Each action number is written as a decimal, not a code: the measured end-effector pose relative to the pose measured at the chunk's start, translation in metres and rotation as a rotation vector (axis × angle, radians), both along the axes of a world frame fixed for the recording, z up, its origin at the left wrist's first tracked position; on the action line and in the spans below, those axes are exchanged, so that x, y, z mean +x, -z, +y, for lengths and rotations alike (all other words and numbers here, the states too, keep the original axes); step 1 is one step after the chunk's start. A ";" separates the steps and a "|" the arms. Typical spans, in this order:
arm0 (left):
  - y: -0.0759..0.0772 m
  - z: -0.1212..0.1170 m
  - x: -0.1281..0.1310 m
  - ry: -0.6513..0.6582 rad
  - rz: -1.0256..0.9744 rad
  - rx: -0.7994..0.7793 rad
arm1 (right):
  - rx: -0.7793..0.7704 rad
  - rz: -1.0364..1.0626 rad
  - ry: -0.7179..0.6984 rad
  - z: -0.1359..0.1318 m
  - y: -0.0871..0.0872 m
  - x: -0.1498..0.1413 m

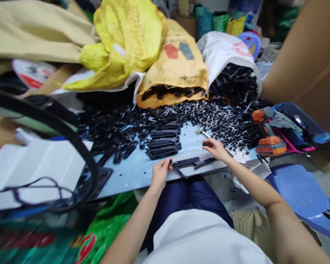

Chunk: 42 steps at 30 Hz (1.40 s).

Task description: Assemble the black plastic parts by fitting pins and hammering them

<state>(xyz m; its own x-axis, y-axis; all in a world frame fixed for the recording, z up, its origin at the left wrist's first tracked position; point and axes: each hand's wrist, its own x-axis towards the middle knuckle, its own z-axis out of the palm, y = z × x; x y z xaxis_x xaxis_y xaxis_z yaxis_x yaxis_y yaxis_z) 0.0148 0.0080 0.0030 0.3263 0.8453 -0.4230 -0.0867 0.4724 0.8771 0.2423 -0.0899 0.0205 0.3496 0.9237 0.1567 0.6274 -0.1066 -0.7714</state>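
Near the front edge of the light blue work surface [132, 172], my left hand [160, 174] pinches the end of a long black plastic piece [187, 161]. My right hand [215, 148] is closed in a pinch to the right, above the surface, with a small dark part [205, 144] at its fingertips; its kind is too small to tell. Another black piece [205, 162] lies between the hands, at the table edge. A screwdriver-like tool [205, 133] with a yellowish end lies just beyond my right hand. Several similar black pieces [163, 142] lie stacked in a row beyond my left hand.
A heap of small metal-and-black parts [209, 115] spreads behind the hands, with loose black pieces [112, 132] at left. Bags stand behind, including an orange sack [176, 69]. An orange cordless drill [269, 135] is at right, above a blue stool [297, 190]. A black curved frame [71, 135] arches at left.
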 end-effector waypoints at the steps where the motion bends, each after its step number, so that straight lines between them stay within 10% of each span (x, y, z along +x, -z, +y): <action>1: 0.001 0.002 0.000 -0.014 0.004 0.010 | 0.009 0.021 -0.007 -0.004 0.006 -0.006; 8: 0.006 0.004 -0.003 -0.058 0.020 0.105 | 0.018 -0.073 -0.021 -0.010 0.037 -0.030; 18: 0.003 0.006 -0.006 0.192 0.354 0.549 | 0.095 -0.524 -0.227 -0.022 0.033 -0.029; 28: 0.002 0.016 -0.012 0.254 0.311 0.402 | 0.087 -0.433 -0.361 -0.031 0.042 -0.011; 32: -0.003 -0.002 -0.007 0.235 0.569 0.787 | 0.082 -0.388 -0.363 -0.030 0.046 -0.009; 36: -0.005 -0.025 0.022 0.631 0.671 1.272 | 0.108 -0.412 -0.361 -0.033 0.049 -0.015; 42: -0.004 -0.020 0.050 0.968 0.767 1.319 | 0.161 -0.529 -0.404 -0.032 0.049 -0.012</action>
<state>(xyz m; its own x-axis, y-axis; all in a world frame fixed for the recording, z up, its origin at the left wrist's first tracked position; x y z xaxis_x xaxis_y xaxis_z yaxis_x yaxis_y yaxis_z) 0.0652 -0.0125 0.0073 0.9313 0.3638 0.0196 0.3286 -0.8622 0.3855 0.2306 -0.1224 -0.0285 -0.1786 0.9166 0.3576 0.8907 0.3051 -0.3371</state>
